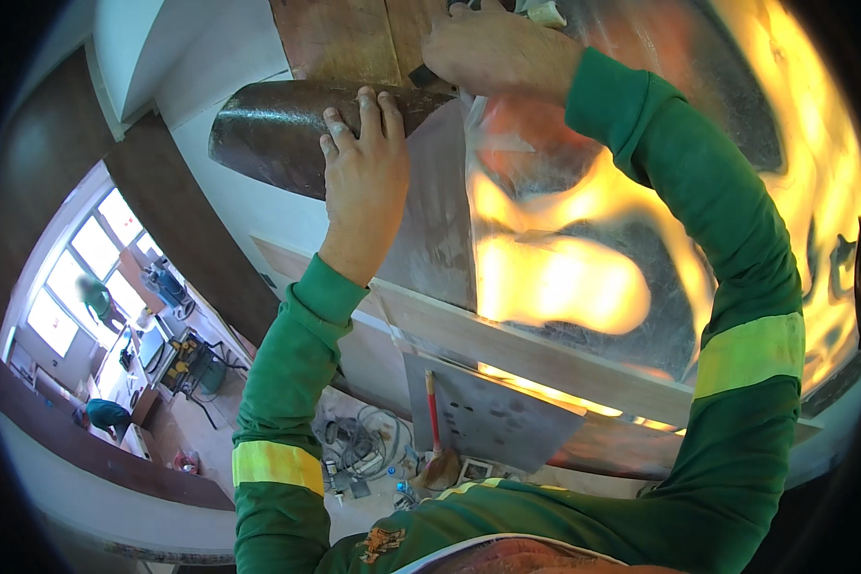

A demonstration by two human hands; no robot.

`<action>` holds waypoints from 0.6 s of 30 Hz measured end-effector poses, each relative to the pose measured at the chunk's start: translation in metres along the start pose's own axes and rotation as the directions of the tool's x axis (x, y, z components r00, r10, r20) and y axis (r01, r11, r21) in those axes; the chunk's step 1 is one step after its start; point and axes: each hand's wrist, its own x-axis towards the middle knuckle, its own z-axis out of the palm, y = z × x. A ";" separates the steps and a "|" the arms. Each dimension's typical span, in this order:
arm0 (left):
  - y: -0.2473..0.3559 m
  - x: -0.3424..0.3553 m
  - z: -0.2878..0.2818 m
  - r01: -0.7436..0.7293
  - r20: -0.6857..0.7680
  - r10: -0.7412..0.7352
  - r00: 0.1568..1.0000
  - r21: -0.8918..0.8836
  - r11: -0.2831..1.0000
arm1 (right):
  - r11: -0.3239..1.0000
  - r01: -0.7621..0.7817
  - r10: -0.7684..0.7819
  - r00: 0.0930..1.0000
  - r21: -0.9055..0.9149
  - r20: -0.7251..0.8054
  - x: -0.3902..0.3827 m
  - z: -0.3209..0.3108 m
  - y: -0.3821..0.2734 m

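A dark brown, glossy sheet (pixel 273 134) curls up from the wall in front of me, its rounded end pointing left. My left hand (pixel 368 177) lies on it with the fingers stretched out and pressed against its upper part. Up and to the right, my right hand (pixel 502 53) is closed round something dark that is mostly hidden by the hand and the top edge of the picture. A small dark end sticks out below its fingers, beside the curled sheet. A whitish piece (pixel 547 14) shows just past the knuckles.
Clear plastic film (pixel 584 210) with bright reflections covers the wall at right. Below are a wooden ledge (pixel 545 344), a grey board (pixel 488 411), a red-handled broom (pixel 433 411) and coiled cables (pixel 368 445). Two people are beyond the doorway at left, near a cluttered table (pixel 148 344).
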 end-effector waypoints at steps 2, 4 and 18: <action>-0.007 -0.005 -0.004 -0.029 0.041 0.027 0.999 0.038 0.999 | 0.999 0.006 -0.002 0.991 0.032 -0.131 0.008 0.013 0.002; -0.008 -0.004 -0.007 -0.022 0.068 0.019 0.997 0.045 0.999 | 0.998 0.009 0.002 0.980 0.054 -0.199 0.013 0.016 0.001; -0.013 0.003 -0.014 -0.023 0.158 0.031 0.987 -0.053 0.998 | 0.991 0.126 -0.134 0.923 -0.047 -0.360 0.092 0.044 -0.020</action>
